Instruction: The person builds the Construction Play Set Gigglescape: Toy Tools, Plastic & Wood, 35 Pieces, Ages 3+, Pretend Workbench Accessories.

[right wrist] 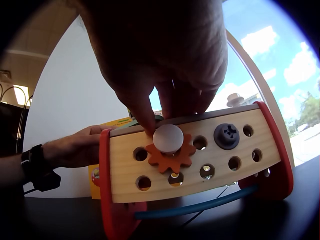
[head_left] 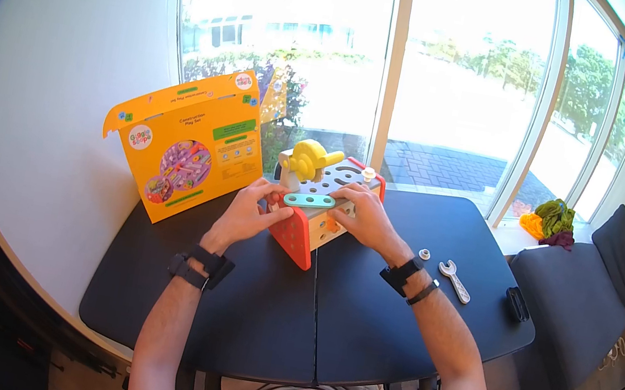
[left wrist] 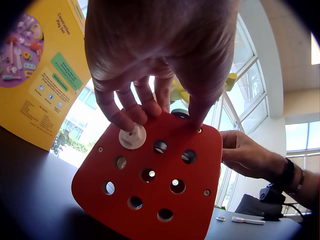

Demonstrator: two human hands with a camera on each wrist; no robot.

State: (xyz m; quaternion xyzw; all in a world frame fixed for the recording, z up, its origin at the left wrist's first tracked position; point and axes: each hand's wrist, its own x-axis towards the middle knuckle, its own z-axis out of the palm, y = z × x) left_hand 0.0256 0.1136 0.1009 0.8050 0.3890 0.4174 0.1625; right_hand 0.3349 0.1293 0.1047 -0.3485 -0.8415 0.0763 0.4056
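Note:
A toy toolbox with a red end panel (head_left: 291, 233) and a wooden side (right wrist: 200, 172) stands on the table. Along its top edge lies a teal strip with holes (head_left: 310, 200). My left hand (head_left: 243, 215) pinches the strip's left end, its other fingers reaching over the red panel by a white plastic knob (left wrist: 132, 137). At the right end, my right hand (head_left: 368, 219) grips the strip between thumb and fingers. Below that hand, an orange gear (right wrist: 171, 160) under a white round head (right wrist: 168, 138) and a grey screw (right wrist: 226, 136) sit on the wooden side.
A yellow piece (head_left: 308, 160) and a white peg (head_left: 368, 174) stand on the toolbox top. Behind my left hand is an upright yellow box (head_left: 209, 120). A toy wrench (head_left: 454, 281), a white nut (head_left: 424, 254) and a black object (head_left: 516, 304) lie to the right.

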